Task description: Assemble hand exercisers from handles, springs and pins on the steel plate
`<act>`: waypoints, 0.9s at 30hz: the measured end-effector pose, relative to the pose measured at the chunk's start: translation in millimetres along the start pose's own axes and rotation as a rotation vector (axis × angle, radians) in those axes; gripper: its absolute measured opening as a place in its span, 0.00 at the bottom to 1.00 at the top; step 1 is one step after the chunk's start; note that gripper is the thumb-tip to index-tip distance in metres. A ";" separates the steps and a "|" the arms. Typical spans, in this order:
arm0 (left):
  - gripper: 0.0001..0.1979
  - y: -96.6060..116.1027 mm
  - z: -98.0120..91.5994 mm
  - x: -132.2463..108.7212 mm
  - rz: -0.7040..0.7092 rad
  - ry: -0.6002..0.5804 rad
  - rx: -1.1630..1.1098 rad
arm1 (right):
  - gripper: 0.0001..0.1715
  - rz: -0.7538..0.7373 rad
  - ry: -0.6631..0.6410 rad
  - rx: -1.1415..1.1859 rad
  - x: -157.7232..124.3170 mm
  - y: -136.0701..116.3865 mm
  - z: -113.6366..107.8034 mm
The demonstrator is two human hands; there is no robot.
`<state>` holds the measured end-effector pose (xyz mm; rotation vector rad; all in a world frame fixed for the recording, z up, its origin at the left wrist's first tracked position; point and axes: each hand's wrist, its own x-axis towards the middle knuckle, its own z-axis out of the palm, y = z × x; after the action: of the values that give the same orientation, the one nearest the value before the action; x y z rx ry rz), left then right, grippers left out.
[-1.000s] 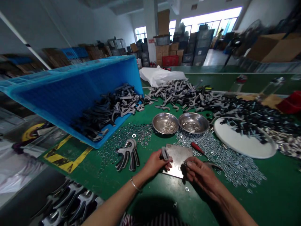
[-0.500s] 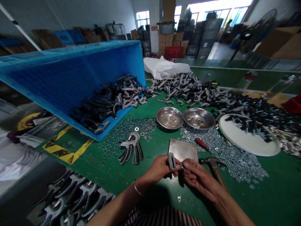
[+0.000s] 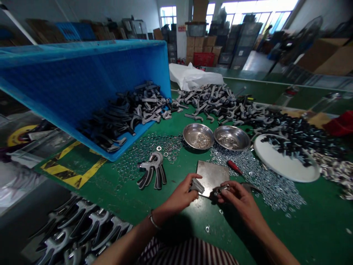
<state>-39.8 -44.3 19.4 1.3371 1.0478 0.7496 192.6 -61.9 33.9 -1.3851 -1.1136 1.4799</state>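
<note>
One grey part (image 3: 197,186) sits gripped in the left hand (image 3: 182,192) at 8 o'clock of the metal plate (image 3: 213,174), while the right hand (image 3: 239,198), now drawn apart, pinches small metal hardware (image 3: 224,188) at 4 o'clock, presumably leaving both unjoined.

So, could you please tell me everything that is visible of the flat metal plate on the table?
The metal plate is flat, grey, four-sided and faintly marked, with a bright reflection near the front. It lies on the green table, a red tool handle close to its right. The left hand and right hand hide parts of its near side; whether either touches it is unclear.
</note>
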 end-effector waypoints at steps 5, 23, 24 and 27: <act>0.22 -3.9 24.6 11.6 0.050 0.115 0.033 | 0.22 -0.020 0.147 0.078 -8.3 -4.5 28.4; 0.18 7.4 1.2 -29.3 -0.176 -0.150 -0.663 | 0.16 -0.312 -0.359 -0.437 62.4 -21.3 64.9; 0.17 3.2 0.3 -32.8 -0.163 -0.012 -0.670 | 0.14 -0.400 -0.325 -0.545 82.6 -21.6 78.0; 0.18 -7.3 -5.0 -41.0 -0.106 0.214 -0.600 | 0.02 -0.520 -0.261 -0.652 143.3 -19.1 117.3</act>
<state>-61.1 -80.4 19.4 0.6949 0.9466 1.0421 64.7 71.7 12.3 -1.1750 -2.0693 0.9618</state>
